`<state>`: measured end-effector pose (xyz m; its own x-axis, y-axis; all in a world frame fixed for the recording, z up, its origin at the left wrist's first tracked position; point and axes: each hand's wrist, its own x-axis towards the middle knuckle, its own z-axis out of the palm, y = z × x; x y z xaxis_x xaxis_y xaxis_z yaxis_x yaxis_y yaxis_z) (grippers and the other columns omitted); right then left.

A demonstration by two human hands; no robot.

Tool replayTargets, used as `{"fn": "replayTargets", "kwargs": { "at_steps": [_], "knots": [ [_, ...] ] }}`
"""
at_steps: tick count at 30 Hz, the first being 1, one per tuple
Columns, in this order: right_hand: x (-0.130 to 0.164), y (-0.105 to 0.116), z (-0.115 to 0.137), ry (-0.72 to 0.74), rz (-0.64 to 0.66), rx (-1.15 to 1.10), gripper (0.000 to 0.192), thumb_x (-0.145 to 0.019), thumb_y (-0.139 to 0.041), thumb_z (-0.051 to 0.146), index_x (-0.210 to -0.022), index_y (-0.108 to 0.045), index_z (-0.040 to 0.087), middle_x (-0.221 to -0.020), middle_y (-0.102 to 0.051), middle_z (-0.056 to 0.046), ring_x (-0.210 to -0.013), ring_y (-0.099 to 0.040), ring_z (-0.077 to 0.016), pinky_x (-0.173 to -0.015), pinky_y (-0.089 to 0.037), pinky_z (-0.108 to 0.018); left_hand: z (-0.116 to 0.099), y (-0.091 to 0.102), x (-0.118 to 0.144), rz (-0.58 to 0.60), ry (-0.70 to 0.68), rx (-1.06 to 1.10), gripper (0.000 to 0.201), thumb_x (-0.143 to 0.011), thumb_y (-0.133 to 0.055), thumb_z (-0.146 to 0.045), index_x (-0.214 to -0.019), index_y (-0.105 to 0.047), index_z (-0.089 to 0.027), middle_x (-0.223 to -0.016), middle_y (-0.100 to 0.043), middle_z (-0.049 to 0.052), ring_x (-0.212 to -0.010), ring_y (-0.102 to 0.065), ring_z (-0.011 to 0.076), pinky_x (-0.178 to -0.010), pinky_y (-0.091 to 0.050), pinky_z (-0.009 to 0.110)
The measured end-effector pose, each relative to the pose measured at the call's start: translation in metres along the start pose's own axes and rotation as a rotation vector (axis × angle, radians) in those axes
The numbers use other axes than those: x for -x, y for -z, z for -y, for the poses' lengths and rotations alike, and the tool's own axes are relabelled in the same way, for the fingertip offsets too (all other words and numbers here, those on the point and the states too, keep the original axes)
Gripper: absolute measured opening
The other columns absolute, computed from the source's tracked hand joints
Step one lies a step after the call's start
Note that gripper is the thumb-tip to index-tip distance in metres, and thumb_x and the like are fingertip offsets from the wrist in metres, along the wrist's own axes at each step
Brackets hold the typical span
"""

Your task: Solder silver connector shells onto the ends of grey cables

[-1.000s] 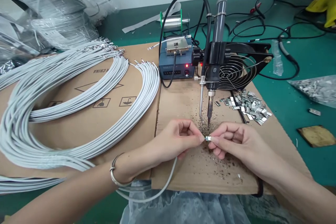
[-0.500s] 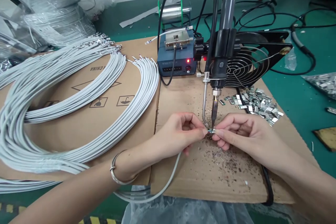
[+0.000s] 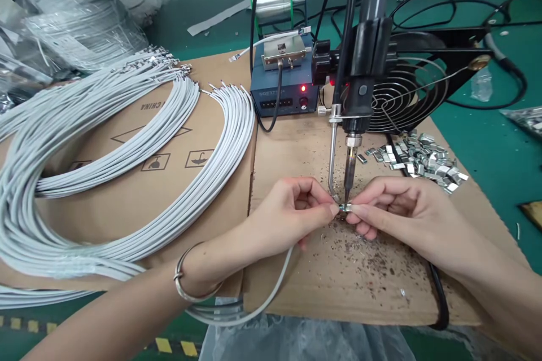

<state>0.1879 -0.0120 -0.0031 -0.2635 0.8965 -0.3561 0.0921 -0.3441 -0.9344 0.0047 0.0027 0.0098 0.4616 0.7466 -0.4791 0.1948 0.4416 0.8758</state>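
Observation:
My left hand [image 3: 298, 211] pinches the end of a white cable [image 3: 277, 287], which curves down from under the palm toward the front edge. Between thumb and finger, my right hand [image 3: 393, 208] grips a small metal connector [image 3: 348, 208]. The two meet right under the tip of a mounted soldering iron [image 3: 349, 172], which points down and appears to touch the joint. Beside the iron, a thin bent metal feed tube [image 3: 332, 158] ends close to my left fingertips. The wires at the joint are too small to make out.
Bundled white cables [image 3: 212, 192] cover the cardboard [image 3: 139, 214] at left. A blue control box [image 3: 283, 87] stands behind, with a solder spool [image 3: 275, 8] beyond it. A black fan [image 3: 406, 90] is behind the iron. Loose metal connectors [image 3: 423, 161] lie piled at right, and dark specks litter the cardboard.
The camera view has shifted slightly. Both hands keep their pinch under the iron, and the connector and cable end stay together at its tip.

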Motion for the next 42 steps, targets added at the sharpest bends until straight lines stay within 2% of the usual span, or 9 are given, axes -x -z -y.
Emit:
{"fn": "replayTargets", "kwargs": {
  "at_steps": [5,26,36,42],
  "knots": [
    [0.0005,0.0006,-0.0018,0.005,-0.003,-0.006,0.005,-0.068,-0.070,0.015,-0.069,-0.066,0.018,-0.064,-0.072,-0.003,-0.054,-0.066,-0.0111,-0.049,-0.055,-0.014,-0.0008,-0.0011,0.0007,-0.019,0.014,0.006,0.017,-0.072,-0.066,-0.023,-0.066,-0.052,-0.016,-0.047,-0.046,-0.008,-0.036,-0.042,0.0054,-0.033,-0.036,0.015],
    [-0.0004,-0.0003,-0.0010,0.001,-0.011,-0.008,0.006,-0.067,-0.072,0.021,-0.067,-0.067,0.018,-0.063,-0.072,-0.004,-0.052,-0.065,-0.0125,-0.047,-0.055,-0.016,-0.0007,-0.0018,0.0010,-0.010,0.002,0.053,0.018,-0.072,-0.066,-0.023,-0.065,-0.051,-0.015,-0.048,-0.045,-0.008,-0.037,-0.042,0.0047,-0.033,-0.037,0.014],
    [0.0021,0.0020,-0.0008,-0.002,0.016,-0.057,0.008,-0.065,-0.076,0.018,-0.067,-0.068,0.019,-0.062,-0.072,-0.002,-0.051,-0.063,-0.0090,-0.047,-0.053,-0.011,-0.0002,-0.0022,0.0017,-0.009,0.012,0.051,0.017,-0.072,-0.066,-0.022,-0.066,-0.052,-0.015,-0.053,-0.045,-0.007,-0.038,-0.043,0.0044,-0.033,-0.038,0.014],
    [0.0009,0.0001,-0.0001,-0.017,0.015,-0.049,0.004,-0.070,-0.070,0.017,-0.067,-0.067,0.018,-0.062,-0.072,-0.002,-0.050,-0.062,-0.0081,-0.046,-0.052,-0.010,-0.0022,-0.0030,0.0010,-0.018,0.040,0.042,0.018,-0.073,-0.065,-0.022,-0.065,-0.050,-0.015,-0.049,-0.044,-0.008,-0.036,-0.042,0.0043,-0.032,-0.038,0.013]
  ]
}}
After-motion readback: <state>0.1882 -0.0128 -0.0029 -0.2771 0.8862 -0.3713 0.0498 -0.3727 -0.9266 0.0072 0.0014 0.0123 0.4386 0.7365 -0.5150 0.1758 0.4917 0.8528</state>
